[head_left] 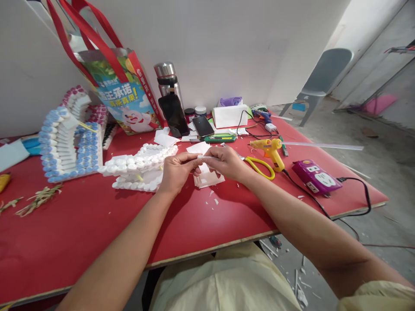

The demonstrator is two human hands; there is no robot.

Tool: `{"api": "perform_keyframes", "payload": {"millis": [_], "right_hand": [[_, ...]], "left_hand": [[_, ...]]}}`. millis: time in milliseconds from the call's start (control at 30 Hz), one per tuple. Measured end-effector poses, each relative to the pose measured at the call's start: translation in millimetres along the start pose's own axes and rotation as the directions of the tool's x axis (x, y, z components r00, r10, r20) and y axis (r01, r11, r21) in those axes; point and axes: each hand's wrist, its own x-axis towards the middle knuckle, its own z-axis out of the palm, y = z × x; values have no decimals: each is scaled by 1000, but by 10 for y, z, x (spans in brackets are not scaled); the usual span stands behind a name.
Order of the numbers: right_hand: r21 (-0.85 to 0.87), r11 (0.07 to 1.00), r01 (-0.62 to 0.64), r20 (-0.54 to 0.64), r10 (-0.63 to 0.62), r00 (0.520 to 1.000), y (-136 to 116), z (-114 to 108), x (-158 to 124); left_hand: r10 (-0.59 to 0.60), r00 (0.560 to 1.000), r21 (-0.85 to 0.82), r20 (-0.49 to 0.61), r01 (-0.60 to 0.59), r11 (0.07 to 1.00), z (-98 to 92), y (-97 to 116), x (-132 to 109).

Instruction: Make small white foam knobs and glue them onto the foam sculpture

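My left hand (177,171) and my right hand (226,160) meet above the table, fingertips pinched together on a small white piece (201,158) that looks like rolled or folded paper. The fingers cover most of it. Just below them lies a stack of white paper slips (210,179), with tiny scraps in front. Left of my left hand stands a white openwork structure (139,163) built of small rounded pieces. Scissors with yellow handles (271,173) lie right of my right hand, beside a yellow glue gun (275,155).
A purple power socket (316,177) with a black cord sits at the right on the red table (129,242). Behind are a propped phone (173,115), a steel flask (164,71) and a shopping bag (129,95). Blue-and-white structures (58,147) stand left.
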Motion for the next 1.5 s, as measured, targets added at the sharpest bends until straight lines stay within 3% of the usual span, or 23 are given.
{"api": "perform_keyframes", "payload": {"millis": [367,533,767,933,1100,1300,1500], "right_hand": [[-43,998,-45,-64,42,997,128,51,27],[-47,999,-8,-63,5,998,58,52,7],[-90,996,-30,-71,23,997,108,46,24],[48,999,17,81,-21,997,125,-78,28],[129,992,13,204,-39,978,125,-145,19],[66,998,-17,98,10,995,150,-35,52],[-161,986,-53,-93,39,995,118,33,43]], "left_hand": [[81,992,190,102,-99,977,42,-54,-70],[33,997,96,74,-40,995,40,-68,-51],[40,997,119,61,-47,992,83,-87,-81],[-59,989,4,139,59,998,-40,-32,-4],[-150,946,-17,286,162,987,-147,-46,44],[-88,971,46,220,80,996,-92,-72,24],[-35,983,100,180,17,995,-61,-66,19]]}}
